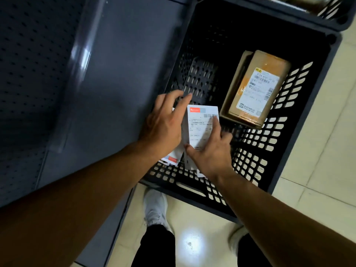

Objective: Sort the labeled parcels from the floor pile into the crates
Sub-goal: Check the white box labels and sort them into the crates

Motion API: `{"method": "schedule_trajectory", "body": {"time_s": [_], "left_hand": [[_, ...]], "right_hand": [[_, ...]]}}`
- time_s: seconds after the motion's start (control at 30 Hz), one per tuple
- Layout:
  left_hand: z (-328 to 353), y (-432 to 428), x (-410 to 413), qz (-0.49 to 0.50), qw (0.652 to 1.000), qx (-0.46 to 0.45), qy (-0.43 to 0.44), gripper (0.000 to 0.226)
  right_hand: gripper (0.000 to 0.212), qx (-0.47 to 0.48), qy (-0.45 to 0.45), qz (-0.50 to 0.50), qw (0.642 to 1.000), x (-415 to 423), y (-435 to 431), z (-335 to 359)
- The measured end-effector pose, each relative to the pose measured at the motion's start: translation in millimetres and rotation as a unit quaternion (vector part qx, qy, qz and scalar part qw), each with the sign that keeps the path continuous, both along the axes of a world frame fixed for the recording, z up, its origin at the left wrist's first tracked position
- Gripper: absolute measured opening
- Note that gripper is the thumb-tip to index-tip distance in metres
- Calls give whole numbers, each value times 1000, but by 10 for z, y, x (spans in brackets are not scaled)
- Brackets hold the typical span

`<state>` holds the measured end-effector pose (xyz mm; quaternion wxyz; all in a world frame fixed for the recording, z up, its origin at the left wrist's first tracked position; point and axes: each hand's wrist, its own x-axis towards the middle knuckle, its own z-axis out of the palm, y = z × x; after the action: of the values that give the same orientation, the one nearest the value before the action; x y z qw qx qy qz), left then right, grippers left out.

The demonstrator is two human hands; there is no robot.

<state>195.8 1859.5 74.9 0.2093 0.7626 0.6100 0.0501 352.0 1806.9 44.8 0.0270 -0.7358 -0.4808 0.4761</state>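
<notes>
A black perforated crate (pixel 300 120) stands on the tiled floor in front of me. Inside it, at the right, lies a brown cardboard parcel (pixel 269 60) with a white shipping label. Both my hands are inside the crate at its near left. My right hand (pixel 210 151) grips a white parcel (pixel 200 128) with a red-and-white barcode label, thumb on its lower edge and fingers on its right side. My left hand (pixel 165 124) rests against the left side of that white parcel, fingers spread. Another white parcel with a red mark (pixel 172 158) shows under my left hand.
A dark grey perforated metal shelf unit (pixel 67 74) fills the left side, right against the crate. A second dark crate (pixel 308 10) with contents sits at the top right. Pale floor tiles (pixel 327 160) run along the right, and my two shoes (pixel 156 207) stand at the crate's near edge.
</notes>
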Motion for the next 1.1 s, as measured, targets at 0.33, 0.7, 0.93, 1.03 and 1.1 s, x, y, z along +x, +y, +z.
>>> {"method": "schedule_trajectory", "body": {"time_s": [0.33, 0.7, 0.93, 1.03, 1.1], "left_hand": [[-6, -257, -323, 24, 999, 10, -23, 70], [210, -421, -367, 28, 998, -2, -57, 73], [1388, -554, -83, 31, 998, -49, -35, 71], [2236, -564, 201, 50, 997, -49, -28, 71], [2873, -640, 373, 75, 996, -42, -37, 67]], "right_hand": [[112, -29, -13, 67, 997, -515, -135, -185], [108, -38, 29, 188, 981, -315, -99, 118], [104, 117, -41, 316, 941, 173, 23, 1551], [101, 180, -26, 352, 918, 384, 62, 2438], [99, 216, 20, 340, 915, 573, 69, 3091]]}}
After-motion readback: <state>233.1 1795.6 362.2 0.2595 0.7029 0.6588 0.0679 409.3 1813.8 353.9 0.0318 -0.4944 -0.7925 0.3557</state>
